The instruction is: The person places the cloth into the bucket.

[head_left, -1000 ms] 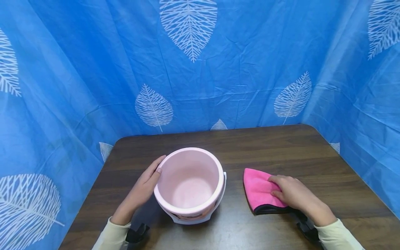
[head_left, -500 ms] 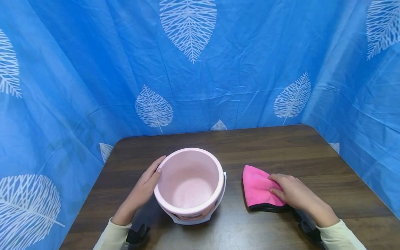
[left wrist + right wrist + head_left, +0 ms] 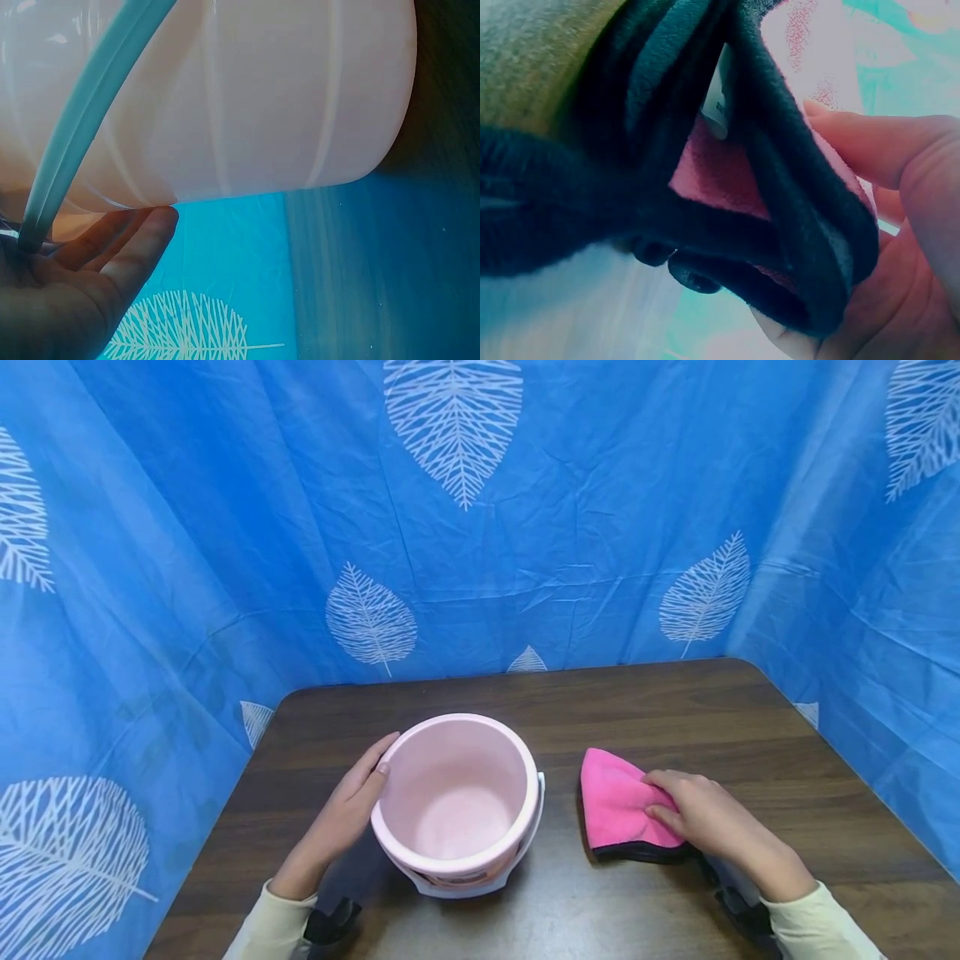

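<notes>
A pale pink bucket (image 3: 459, 866) stands upright with its mouth facing up. My left hand (image 3: 341, 806) rests against its left side, fairly straight fingers along the outer wall and the thumb tip at the rim. In the left wrist view the fingertips (image 3: 161, 219) touch the wall beside the light bucket handle (image 3: 97, 97). To the right, my right hand (image 3: 705, 810) pinches a folded bright pink cloth (image 3: 618, 806) with black edging. The right wrist view shows the layered dark edging (image 3: 810, 202) close up, bunched by the fingers and thumb.
Both things are over a dark brown wooden table (image 3: 562, 710). A blue curtain (image 3: 562, 527) with white leaf prints surrounds its back and sides. Black straps sit at both wrists.
My right hand has shifted slightly away from me with the pink cloth, whose far corner has risen in the view. The left hand and the bucket have stayed put.
</notes>
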`<state>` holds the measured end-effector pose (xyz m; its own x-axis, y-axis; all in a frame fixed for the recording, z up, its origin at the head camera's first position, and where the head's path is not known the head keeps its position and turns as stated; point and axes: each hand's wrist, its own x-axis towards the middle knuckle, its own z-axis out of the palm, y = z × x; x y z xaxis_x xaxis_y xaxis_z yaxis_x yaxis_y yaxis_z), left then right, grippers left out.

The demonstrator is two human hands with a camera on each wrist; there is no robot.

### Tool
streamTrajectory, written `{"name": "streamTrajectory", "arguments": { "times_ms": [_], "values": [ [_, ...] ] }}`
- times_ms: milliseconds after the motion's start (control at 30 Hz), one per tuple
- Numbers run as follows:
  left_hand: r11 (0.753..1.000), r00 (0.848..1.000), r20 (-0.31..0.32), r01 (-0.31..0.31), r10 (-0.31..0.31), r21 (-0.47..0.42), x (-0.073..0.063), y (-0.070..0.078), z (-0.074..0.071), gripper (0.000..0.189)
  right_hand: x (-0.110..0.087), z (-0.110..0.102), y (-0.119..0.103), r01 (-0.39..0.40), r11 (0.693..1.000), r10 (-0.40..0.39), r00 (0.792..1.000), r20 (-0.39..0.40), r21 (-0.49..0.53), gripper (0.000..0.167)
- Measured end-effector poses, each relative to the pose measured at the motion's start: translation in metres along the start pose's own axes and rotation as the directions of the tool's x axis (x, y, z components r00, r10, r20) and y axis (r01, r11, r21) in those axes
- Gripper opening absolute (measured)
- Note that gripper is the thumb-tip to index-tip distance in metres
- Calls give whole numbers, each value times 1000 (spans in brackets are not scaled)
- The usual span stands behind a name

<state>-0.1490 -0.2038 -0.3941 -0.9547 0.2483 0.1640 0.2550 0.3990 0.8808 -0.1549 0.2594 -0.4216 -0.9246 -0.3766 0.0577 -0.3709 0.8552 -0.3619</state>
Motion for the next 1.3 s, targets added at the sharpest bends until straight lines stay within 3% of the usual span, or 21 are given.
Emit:
{"name": "streamTrajectory", "arguments": {
  "times_ms": [1033,1300],
  "values": [
    [1000,1000,-6,6,-6,2,-1,3,1,50,9,-29,-14,14,1000,-15,999,-47,-18,47],
    [1000,1000,-10,-1,1,0,-1,6,0,49,13,-36,-18,50,998,-54,995,-87,-46,46]
  ]
}}
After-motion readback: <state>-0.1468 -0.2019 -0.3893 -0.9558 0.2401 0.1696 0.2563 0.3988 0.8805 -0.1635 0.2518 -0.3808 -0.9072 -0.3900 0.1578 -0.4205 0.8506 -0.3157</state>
